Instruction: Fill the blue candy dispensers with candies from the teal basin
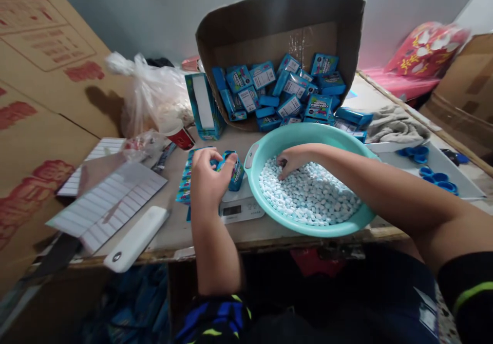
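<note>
My left hand (210, 172) is closed at the small blue box (235, 177), its thumb and fingers at the top of the box. The box stands upright by a flat white digital scale (241, 210); the hand hides part of it. In a round turquoise basin (252, 190) lie many small pale blue and white candies (311, 195). My right hand (295, 159) reaches into the basin from the right, its fingers curled and pressed together in the candies. Partly behind my left hand is a flat printed blue sheet or box row (185, 179).
A cardboard box (279, 5) on its side holds many small blue boxes. An upright display carton (204, 105), a red paper cup (181, 136), a plastic bag (150, 92), lined sheets (111, 200) and a white bar-shaped object (134, 239) are on the left. Blue scoops (439, 179) lie in a white tray at right.
</note>
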### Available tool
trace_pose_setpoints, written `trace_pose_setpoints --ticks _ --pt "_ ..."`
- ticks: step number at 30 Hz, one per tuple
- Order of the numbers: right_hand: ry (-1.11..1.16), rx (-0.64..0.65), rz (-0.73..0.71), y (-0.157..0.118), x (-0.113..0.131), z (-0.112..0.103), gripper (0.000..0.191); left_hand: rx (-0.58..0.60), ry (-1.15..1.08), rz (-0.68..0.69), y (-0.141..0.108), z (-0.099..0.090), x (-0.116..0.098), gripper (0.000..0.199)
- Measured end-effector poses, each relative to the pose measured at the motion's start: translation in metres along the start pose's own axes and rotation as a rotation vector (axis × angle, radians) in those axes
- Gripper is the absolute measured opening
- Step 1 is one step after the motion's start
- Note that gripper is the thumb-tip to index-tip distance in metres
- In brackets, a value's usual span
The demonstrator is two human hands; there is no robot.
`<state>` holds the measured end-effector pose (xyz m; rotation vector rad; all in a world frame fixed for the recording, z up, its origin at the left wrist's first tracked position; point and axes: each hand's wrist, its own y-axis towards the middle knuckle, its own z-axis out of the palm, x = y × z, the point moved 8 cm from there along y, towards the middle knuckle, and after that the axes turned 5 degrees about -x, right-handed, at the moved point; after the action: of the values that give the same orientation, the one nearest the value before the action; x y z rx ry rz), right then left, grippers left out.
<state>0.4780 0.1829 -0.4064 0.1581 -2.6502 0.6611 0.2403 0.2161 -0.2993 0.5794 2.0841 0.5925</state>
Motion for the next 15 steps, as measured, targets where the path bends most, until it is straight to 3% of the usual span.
trace_pose_setpoints --ticks 3,6,12,15 --pt "-0.023 0.018 -0.051 -0.002 0.003 -0.001 0.052 -0.261 -0.133 -0.010 -0.002 -0.019 -0.004 0.025" --pt "-0.059 -0.011 -0.087 -0.006 0.002 -0.007 0.041 -0.406 -0.228 0.004 -0.005 -0.028 -0.012 0.023" --pt "-0.118 -0.153 -0.075 -0.008 0.000 -0.031 0.037 -0.477 -0.354 0.120 -0.005 -0.025 -0.023 0.024" --pt "-0.135 -0.193 -0.056 -0.011 0.010 -0.046 0.036 -0.447 -0.397 0.280 -0.006 -0.019 -0.037 0.028"
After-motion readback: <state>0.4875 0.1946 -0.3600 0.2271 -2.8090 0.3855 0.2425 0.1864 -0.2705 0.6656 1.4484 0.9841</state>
